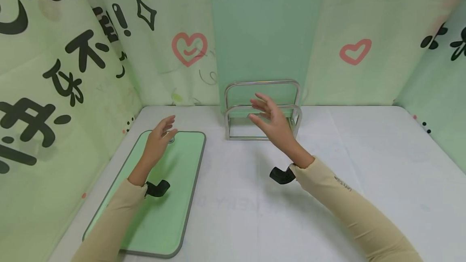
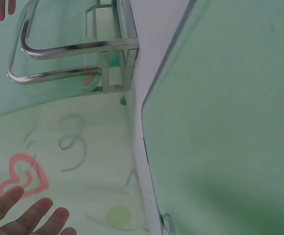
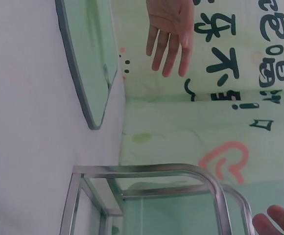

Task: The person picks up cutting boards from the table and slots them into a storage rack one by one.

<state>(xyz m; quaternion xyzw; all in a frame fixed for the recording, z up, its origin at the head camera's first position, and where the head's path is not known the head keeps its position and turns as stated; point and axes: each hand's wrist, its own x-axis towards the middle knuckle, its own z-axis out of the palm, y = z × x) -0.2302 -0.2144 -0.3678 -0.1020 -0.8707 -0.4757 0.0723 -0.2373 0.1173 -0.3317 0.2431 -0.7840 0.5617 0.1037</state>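
A light green cutting board [image 1: 182, 197] with a grey rim lies flat on the left of the table. Above its far part hovers my left hand [image 1: 154, 144], fingers extended and nothing in them. A second green cutting board [image 1: 267, 35], with pinkish corners, stands upright in a silver metal rack [image 1: 262, 82] at the back. My right hand [image 1: 274, 125] is held up in front of that rack, its fingers spread and holding nothing. From the head view I cannot tell whether it touches the rack. The right wrist view shows my left hand [image 3: 170, 36] with its fingers apart.
A white cloth covers the table [image 1: 233, 213]. Green printed curtains [image 1: 164, 72] enclose the back and both sides, with black characters and red hearts. Each wrist carries a black camera mount, one at the left cuff [image 1: 158, 188] and one at the right cuff [image 1: 282, 175].
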